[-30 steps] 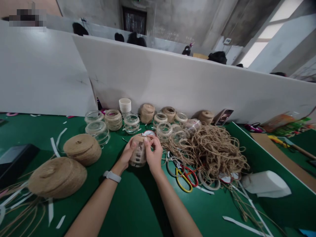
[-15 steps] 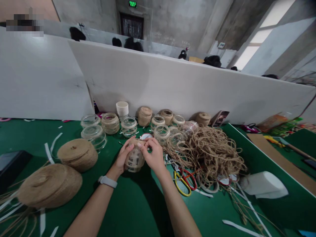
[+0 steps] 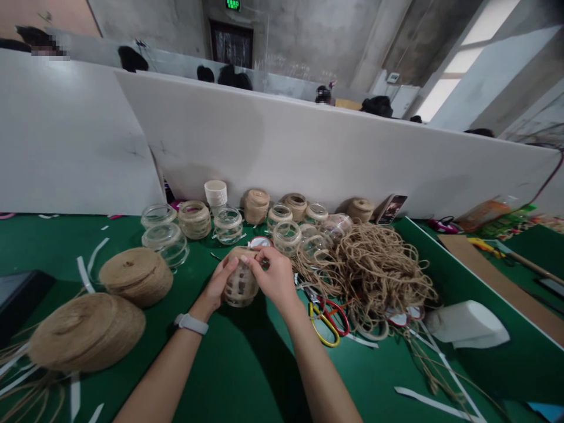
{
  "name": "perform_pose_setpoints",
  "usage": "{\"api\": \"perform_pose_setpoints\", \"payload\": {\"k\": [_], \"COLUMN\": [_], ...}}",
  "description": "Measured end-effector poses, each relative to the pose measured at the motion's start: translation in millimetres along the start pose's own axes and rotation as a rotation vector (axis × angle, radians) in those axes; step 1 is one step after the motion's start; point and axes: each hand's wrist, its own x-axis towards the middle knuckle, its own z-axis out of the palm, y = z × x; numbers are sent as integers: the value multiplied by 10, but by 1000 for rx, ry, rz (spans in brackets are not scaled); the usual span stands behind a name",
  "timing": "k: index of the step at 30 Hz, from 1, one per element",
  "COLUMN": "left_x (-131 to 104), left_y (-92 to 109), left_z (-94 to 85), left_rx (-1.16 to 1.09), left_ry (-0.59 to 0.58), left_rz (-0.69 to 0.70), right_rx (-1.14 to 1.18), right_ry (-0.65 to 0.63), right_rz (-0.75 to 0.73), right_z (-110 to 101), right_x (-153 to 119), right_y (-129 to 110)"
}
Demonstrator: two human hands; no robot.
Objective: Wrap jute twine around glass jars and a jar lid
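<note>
A glass jar (image 3: pixel 241 289), partly wrapped in brown jute, stands upright between my hands above the green table. My left hand (image 3: pixel 217 283) curls around its left side, thumb near the upper wrapped part. At the upper right of the jar, my right hand (image 3: pixel 275 276) is closed, thumb and fingers pressed on the jute near the rim. Whether a loose strand lies between those fingertips is too small to tell. Behind the jar is a small round white piece with a red edge (image 3: pixel 259 242). Scissors with a yellow handle and a red handle (image 3: pixel 328 322) lie right of my right hand.
Several glass jars (image 3: pixel 227 226), some jute-wrapped, line the white partition (image 3: pixel 273 141). A heap of loose jute rope (image 3: pixel 383 264) lies right. Two large jute spools (image 3: pixel 88 332) sit left. White paper cups (image 3: pixel 215 194), a phone (image 3: pixel 392 210) and a white roll (image 3: pixel 469 323) stand around.
The fingers of my right hand have shifted slightly at the jar's upper edge, and its back has turned a little more toward me. The view has shifted slightly; the jar stays between both hands.
</note>
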Motion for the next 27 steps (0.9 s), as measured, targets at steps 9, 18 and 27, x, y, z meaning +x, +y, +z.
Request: {"api": "perform_pose_setpoints", "payload": {"k": [9, 18, 27], "left_x": [10, 1, -37], "left_y": [-35, -6, -5], "left_z": [-72, -27, 9], "left_rx": [25, -10, -14], "left_ry": [50, 7, 16], "left_rz": [-36, -62, -59], "right_rx": [94, 136, 207], "right_ry": [-106, -190, -172], "right_rz": [-21, 59, 187], "right_z": [-90, -129, -202], "right_x": [26, 26, 51], "right_y": [77, 120, 163]}}
